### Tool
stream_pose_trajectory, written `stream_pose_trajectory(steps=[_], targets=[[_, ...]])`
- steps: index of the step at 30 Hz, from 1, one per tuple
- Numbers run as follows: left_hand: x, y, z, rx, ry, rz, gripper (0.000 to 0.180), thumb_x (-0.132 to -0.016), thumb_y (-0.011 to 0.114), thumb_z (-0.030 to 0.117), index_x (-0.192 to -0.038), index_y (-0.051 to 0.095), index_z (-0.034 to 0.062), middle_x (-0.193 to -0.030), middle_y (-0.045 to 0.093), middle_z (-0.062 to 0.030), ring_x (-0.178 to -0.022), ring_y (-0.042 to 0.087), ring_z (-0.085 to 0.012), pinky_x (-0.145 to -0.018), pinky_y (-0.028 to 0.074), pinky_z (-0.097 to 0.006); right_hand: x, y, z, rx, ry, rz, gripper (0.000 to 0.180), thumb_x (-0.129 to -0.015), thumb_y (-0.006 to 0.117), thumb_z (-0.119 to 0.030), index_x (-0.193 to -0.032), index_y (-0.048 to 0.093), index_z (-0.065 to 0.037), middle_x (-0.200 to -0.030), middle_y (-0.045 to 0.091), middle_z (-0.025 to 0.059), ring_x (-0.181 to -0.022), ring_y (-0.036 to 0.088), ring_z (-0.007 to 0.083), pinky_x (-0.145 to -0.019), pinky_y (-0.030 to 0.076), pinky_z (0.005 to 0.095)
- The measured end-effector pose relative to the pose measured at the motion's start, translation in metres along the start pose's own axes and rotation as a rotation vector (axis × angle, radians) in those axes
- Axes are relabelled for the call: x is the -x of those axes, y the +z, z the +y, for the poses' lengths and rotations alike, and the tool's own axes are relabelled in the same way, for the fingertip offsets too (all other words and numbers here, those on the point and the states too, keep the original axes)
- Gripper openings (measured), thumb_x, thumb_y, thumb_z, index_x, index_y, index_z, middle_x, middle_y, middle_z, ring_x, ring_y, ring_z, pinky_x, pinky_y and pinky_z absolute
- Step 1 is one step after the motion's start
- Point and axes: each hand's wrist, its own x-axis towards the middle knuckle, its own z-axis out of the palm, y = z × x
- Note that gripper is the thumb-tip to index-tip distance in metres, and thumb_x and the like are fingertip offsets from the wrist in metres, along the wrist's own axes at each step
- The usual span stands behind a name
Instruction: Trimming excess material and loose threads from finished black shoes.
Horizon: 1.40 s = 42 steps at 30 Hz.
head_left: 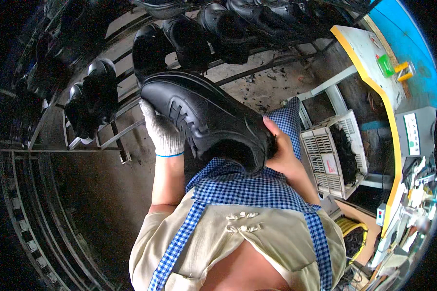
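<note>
A black lace-up style shoe (199, 104) is held up in front of me, its toe toward the upper left and its opening toward my body. My left hand (162, 130), in a white knitted glove with a blue cuff edge, grips it along the side near the toe. My bare right hand (280, 150) is closed round the heel end. No laces show across the eyelet area. The shoe's underside is turned away, and most of the fingers behind it are hidden.
More black shoes (223, 29) stand on a metal rack beyond my hands, with another pair (92, 99) at the left. A white table (369, 63) with a yellow edge runs along the right. Beside it are a pale plastic basket (320, 150) holding dark scraps and a grey box (416, 131).
</note>
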Motion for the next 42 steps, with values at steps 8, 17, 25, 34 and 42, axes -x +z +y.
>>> stream_pose_trajectory(steps=[8, 17, 25, 34, 42], targets=[[-0.020, -0.037, -0.022, -0.499, 0.045, -0.563, 0.045, -0.092, 0.049, 0.016, -0.134, 0.039, 0.0054, -0.131, 0.046, -0.0118, -0.122, 0.042, -0.0190, -0.102, 0.032, -0.029, 0.026, -0.038, 0.049, -0.984, 0.278, 0.294, 0.060, -0.066, 0.075, -0.005, -0.118, 0.046, -0.001, -0.087, 0.061, 0.0046, -0.068, 0.059, 0.0137, -0.058, 0.049, 0.0253], [-0.032, -0.049, -0.039, -1.060, -0.069, -0.419, 0.049, -0.083, 0.062, 0.017, -0.129, 0.048, 0.0077, -0.127, 0.049, -0.0193, -0.117, 0.049, -0.0263, -0.098, 0.039, -0.034, -0.018, -0.030, 0.017, -0.885, 0.449, 0.468, 0.057, -0.069, 0.073, -0.001, -0.119, 0.046, -0.001, -0.099, 0.062, 0.0104, -0.083, 0.062, 0.0193, -0.073, 0.054, 0.0297], [0.014, -0.005, -0.029, -1.127, 0.693, -0.903, 0.020, -0.075, 0.063, 0.008, -0.093, 0.064, 0.0011, -0.101, 0.064, -0.0133, -0.100, 0.058, -0.0269, -0.087, 0.045, -0.033, -0.045, -0.023, -0.018, 0.069, 0.217, 0.247, 0.084, -0.054, 0.085, -0.031, -0.122, 0.044, -0.004, -0.111, 0.055, 0.0162, -0.103, 0.057, 0.0301, -0.089, 0.045, 0.0364], [0.044, 0.011, -0.035, -0.627, 0.018, -1.078, 0.023, -0.088, 0.056, 0.014, -0.106, 0.060, 0.0004, -0.097, 0.063, -0.0080, -0.088, 0.058, -0.0165, -0.079, 0.046, -0.028, -0.056, -0.024, -0.030, 0.149, -0.042, 0.164, 0.070, -0.063, 0.083, -0.030, -0.121, 0.051, -0.004, -0.114, 0.055, 0.0106, -0.099, 0.058, 0.0223, -0.087, 0.046, 0.0331], [0.044, 0.009, -0.035, -1.128, 0.785, -1.211, 0.028, -0.083, 0.060, 0.012, -0.109, 0.060, 0.0025, -0.098, 0.064, -0.0155, -0.087, 0.062, -0.0327, -0.076, 0.048, -0.038, -0.052, -0.031, -0.044, 0.295, -0.229, 0.149, 0.025, -0.076, 0.069, -0.006, -0.101, 0.062, -0.006, -0.101, 0.057, 0.0104, -0.085, 0.062, 0.0220, -0.062, 0.052, 0.0277]])
